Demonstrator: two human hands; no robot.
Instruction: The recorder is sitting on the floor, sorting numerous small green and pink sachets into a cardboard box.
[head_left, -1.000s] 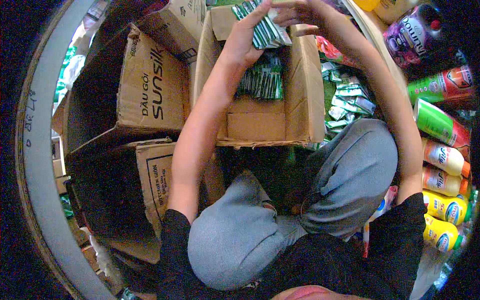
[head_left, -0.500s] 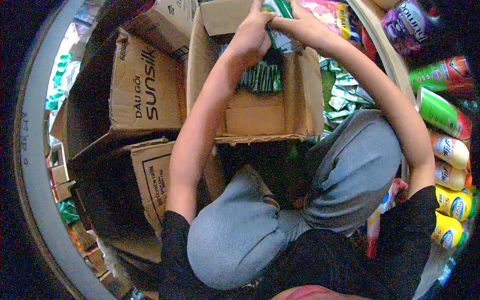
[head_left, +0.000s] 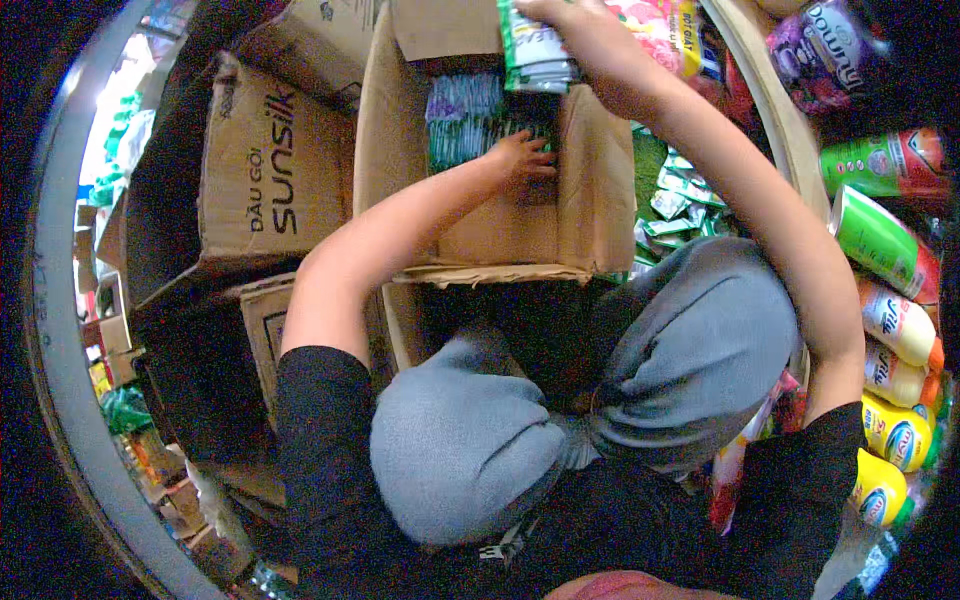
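An open cardboard box (head_left: 500,238) stands in front of me, with upright rows of small sachets (head_left: 462,142) packed at its far end, green ones and some with purple. My left hand (head_left: 520,158) reaches down into the box, fingers spread, at the near right edge of the green row. Over the box's far right corner, my right hand (head_left: 592,45) grips a stack of green and white sachets (head_left: 536,48); part of the stack runs out of the picture's top.
Loose green sachets (head_left: 680,195) lie right of the box. Other cartons (head_left: 265,165) stand to the left. Along the right side sit a purple pouch (head_left: 822,50), a green and red can (head_left: 885,240) and yellow bottles (head_left: 895,430). A pink packet (head_left: 650,30) lies beyond my right hand.
My left hand has let go of the sachet stack and moved down into the box, fingers spreading. My right hand keeps the stack, now a little further left.
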